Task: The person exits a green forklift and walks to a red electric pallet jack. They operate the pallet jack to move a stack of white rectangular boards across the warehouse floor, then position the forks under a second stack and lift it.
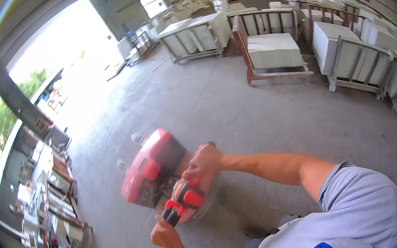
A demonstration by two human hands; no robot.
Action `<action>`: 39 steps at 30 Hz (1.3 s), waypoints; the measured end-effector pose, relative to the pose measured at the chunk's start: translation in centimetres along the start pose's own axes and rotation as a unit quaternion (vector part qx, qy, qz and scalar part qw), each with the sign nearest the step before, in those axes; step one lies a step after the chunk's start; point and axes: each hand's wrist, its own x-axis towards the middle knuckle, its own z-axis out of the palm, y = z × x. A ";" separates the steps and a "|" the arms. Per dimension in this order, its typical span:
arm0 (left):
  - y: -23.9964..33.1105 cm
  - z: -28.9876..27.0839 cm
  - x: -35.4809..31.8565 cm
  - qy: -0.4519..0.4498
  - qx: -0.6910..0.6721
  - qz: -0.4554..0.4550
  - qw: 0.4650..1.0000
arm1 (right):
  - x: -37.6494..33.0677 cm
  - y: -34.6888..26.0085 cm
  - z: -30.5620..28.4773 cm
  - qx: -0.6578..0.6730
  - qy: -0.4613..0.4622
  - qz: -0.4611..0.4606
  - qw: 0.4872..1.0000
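A red and black electric pallet truck [150, 168] stands on the concrete floor in front of me, its fork tips showing beyond the red body. Its control handle [186, 197], with a dark centre and red parts, tilts back toward me. My left hand [164, 233] is closed round the black grip at the handle's near left end. At the other end my right hand [204, 163] wraps the far grip, arm stretched across from the right. Most of that right grip is hidden under the fingers.
Metal racks with stacked white slabs line the right, such as a red-brown rack [250, 62] and a grey rack [356, 68]. More slab stacks [197, 36] stand farther back. Along the left lie slabs and frames [59, 207]. A bright doorway [64, 39] opens at the far left.
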 end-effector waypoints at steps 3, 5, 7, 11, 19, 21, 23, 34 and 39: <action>-4.2 5.4 7.9 -0.003 0.009 -0.016 1.000 | 9.4 1.5 4.5 0.006 -0.007 0.000 1.000; -7.1 9.3 13.5 0.000 0.020 -0.014 1.000 | 16.0 2.6 7.9 -0.001 0.012 -0.015 1.000; -10.1 13.2 19.5 0.009 0.036 -0.022 0.999 | 22.8 3.7 11.2 0.027 0.051 -0.044 0.997; -15.3 21.4 31.7 0.037 0.029 -0.009 0.999 | 36.2 6.1 16.4 -0.004 -0.005 -0.027 1.000; -23.2 38.4 51.8 0.008 0.014 0.010 1.000 | 60.3 14.9 29.6 0.032 0.090 -0.067 0.993; -24.8 42.9 57.3 0.016 0.018 -0.005 1.000 | 66.9 17.1 32.7 -0.024 -0.017 -0.012 0.999; -26.3 46.9 63.2 0.012 0.022 -0.018 1.000 | 73.7 18.8 35.3 0.000 -0.033 -0.014 0.999; -40.0 68.0 91.1 -0.008 0.024 -0.039 0.999 | 106.0 25.0 52.4 -0.001 0.013 -0.012 1.000; -45.8 77.2 105.3 -0.029 0.001 -0.043 0.999 | 122.3 28.2 60.0 0.006 0.018 -0.011 1.000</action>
